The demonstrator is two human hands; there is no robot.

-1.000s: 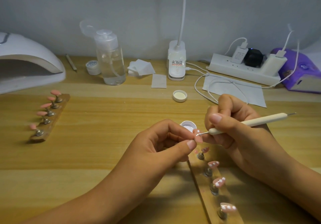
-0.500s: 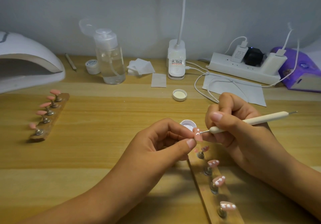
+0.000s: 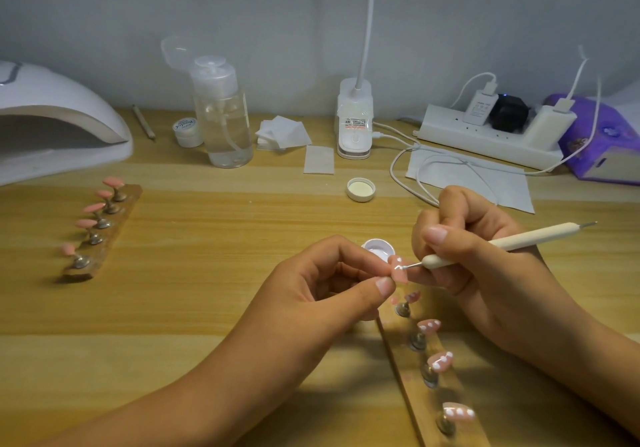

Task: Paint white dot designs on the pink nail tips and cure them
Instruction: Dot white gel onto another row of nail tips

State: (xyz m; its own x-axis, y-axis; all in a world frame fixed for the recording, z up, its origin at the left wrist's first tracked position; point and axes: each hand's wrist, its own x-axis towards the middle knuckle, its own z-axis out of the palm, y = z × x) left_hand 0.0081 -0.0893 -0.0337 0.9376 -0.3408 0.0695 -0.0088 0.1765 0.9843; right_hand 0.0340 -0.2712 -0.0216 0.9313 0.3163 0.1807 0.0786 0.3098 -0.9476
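Two hands engaged: left hand fingers pinch a pink nail tip; right hand fingers grip a dotting pen, its point touching that tip.

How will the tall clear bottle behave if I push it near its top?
The clear bottle is tall on a narrow base, so a high push might tip it. The liquid inside probably adds weight, so a low push may just slide it. Its lid stands open, so tipping could spill.
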